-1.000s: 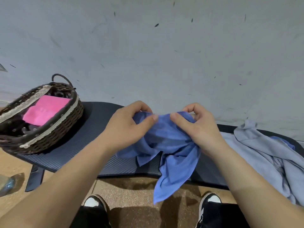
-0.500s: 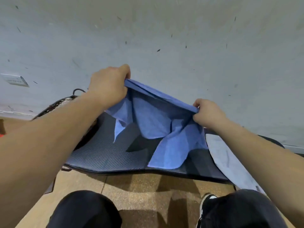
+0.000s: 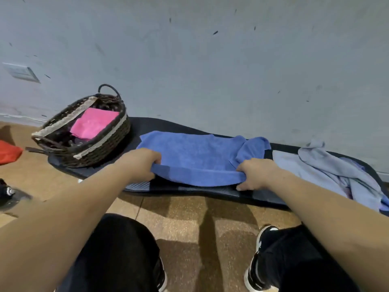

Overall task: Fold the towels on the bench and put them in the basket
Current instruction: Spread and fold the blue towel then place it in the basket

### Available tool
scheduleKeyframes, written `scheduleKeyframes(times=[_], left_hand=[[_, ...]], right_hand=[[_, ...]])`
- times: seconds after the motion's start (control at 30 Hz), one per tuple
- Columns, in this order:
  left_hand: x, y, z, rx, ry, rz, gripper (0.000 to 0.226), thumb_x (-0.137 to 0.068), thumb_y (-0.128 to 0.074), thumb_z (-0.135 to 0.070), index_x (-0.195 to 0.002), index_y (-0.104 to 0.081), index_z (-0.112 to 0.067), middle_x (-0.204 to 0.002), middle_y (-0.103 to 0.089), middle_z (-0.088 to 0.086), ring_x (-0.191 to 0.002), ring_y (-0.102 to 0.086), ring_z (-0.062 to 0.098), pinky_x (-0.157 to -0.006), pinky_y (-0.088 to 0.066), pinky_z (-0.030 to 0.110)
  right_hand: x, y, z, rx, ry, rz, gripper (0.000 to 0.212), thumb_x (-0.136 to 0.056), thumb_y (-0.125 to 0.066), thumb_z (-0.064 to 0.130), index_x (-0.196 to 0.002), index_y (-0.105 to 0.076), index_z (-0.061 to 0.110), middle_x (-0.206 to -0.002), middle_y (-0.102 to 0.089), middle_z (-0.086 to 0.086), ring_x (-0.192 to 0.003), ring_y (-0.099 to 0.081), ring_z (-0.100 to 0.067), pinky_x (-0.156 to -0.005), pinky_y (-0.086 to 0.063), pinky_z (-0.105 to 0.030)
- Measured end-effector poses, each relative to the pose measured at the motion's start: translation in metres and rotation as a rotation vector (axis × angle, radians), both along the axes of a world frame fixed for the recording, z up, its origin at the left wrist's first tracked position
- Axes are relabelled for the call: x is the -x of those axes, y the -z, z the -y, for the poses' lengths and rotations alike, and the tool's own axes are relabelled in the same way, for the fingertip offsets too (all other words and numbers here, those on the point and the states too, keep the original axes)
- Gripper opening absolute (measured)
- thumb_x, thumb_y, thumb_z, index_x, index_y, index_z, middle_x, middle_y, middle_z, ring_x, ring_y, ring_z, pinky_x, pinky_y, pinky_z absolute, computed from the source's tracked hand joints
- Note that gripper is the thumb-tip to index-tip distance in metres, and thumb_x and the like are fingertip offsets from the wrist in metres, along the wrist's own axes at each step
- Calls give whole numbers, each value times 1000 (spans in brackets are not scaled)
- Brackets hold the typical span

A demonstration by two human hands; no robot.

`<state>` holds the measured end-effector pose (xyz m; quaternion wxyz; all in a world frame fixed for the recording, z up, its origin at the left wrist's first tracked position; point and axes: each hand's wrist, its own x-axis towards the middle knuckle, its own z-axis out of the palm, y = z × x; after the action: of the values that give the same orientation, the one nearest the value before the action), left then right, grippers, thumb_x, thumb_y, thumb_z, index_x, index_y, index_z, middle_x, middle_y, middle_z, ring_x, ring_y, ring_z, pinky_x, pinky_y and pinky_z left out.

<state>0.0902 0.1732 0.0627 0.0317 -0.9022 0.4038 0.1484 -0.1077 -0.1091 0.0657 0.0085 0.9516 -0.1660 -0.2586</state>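
A blue towel (image 3: 195,154) lies spread across the middle of the dark ribbed bench (image 3: 147,125), its far right corner folded over. My left hand (image 3: 140,163) grips its near left corner and my right hand (image 3: 255,172) grips its near right corner, holding the near edge slightly raised off the bench. A dark woven basket (image 3: 101,142) stands at the bench's left end with a folded pink towel (image 3: 93,125) inside. Crumpled pale grey-blue towels (image 3: 328,171) lie heaped at the right end.
A grey wall (image 3: 210,70) rises right behind the bench. My knees in black trousers (image 3: 117,253) and black-and-white shoes (image 3: 255,268) are below, on a tan floor. A red object (image 3: 8,152) lies on the floor at far left, a dark object (image 3: 8,194) below it.
The blue towel, held up in the air between my hands before, has come down and now lies spread flat on the bench. Both hands dropped to its near edge.
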Motion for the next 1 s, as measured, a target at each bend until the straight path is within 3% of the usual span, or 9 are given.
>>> scheduleKeyframes(times=[0.13, 0.2, 0.3, 0.4, 0.5, 0.57, 0.73, 0.87, 1.0], left_hand=[[5, 32, -10, -73, 4, -126, 26, -74, -78, -33, -80, -53, -31, -86, -61, -12, -78, -54, 12, -63, -46, 31], [1, 33, -9, -36, -9, -134, 23, -78, -77, -42, -82, -57, -32, -88, -64, -11, -81, -58, 13, -70, -51, 33], [-7, 33, 0, 89, -103, -88, 17, -88, -70, -45, -95, -65, -30, -103, -61, -9, -91, -58, 18, -83, -54, 39], [-18, 44, 14, 195, -238, -66, 37, -92, -67, -43, -123, -62, -21, -128, -53, 1, -109, -58, 26, -91, -51, 41], [-35, 61, 29, 108, -309, -78, 66, -95, -61, -51, -148, -42, -16, -157, -30, 15, -146, -31, 43, -116, -35, 47], [-51, 68, 39, 32, -345, -59, 79, -98, -53, -59, -159, -26, -17, -170, -5, 19, -156, -6, 45, -125, -20, 50], [-84, 85, 51, -1, -341, -34, 99, -89, -50, -75, -161, -19, -14, -162, -33, 14, -151, -25, 36, -121, -28, 51], [-108, 90, 52, 4, -354, -64, 120, -77, -41, -93, -165, -7, -18, -169, -19, 10, -158, -12, 31, -125, -16, 55], [-145, 90, 50, 35, -376, -75, 114, -81, -33, -91, -163, -16, -14, -169, -23, 7, -157, -17, 31, -124, -18, 57]], right_hand=[[-6, 9, -1, -25, 55, -206, 63, -71, -73, 76, -107, -64, 26, -97, -68, 8, -91, -66, -21, -79, -50, -36], [-18, 6, -2, -95, 95, -207, 69, -69, -69, 83, -98, -70, 21, -86, -74, 4, -80, -71, -21, -76, -55, -35], [-45, 8, -13, -223, 115, 103, 52, -85, -61, 73, -93, -70, 22, -80, -71, 6, -76, -68, -17, -80, -59, -41], [-70, 30, -26, -409, 156, 355, 41, -95, -61, 55, -122, -65, 25, -113, -66, 5, -104, -64, -19, -97, -53, -43], [-86, 63, -35, -409, 58, 331, 70, -94, -61, 59, -154, -43, 26, -157, -42, -8, -147, -38, -28, -120, -32, -43], [-90, 79, -39, -335, 25, 318, 86, -91, -58, 69, -162, -25, 33, -172, -15, -8, -159, -11, -31, -127, -16, -48], [-92, 99, -35, -300, 33, 232, 104, -82, -50, 86, -164, -2, 42, -173, 14, 1, -159, 17, -25, -128, 4, -50], [-102, 99, -29, -321, 41, 150, 120, -71, -60, 89, -162, 5, 45, -170, 25, 4, -156, 26, -24, -128, 8, -49], [-101, 102, -27, -322, 27, 163, 116, -73, -53, 91, -160, 10, 48, -168, 31, 6, -154, 32, -21, -127, 13, -47]])
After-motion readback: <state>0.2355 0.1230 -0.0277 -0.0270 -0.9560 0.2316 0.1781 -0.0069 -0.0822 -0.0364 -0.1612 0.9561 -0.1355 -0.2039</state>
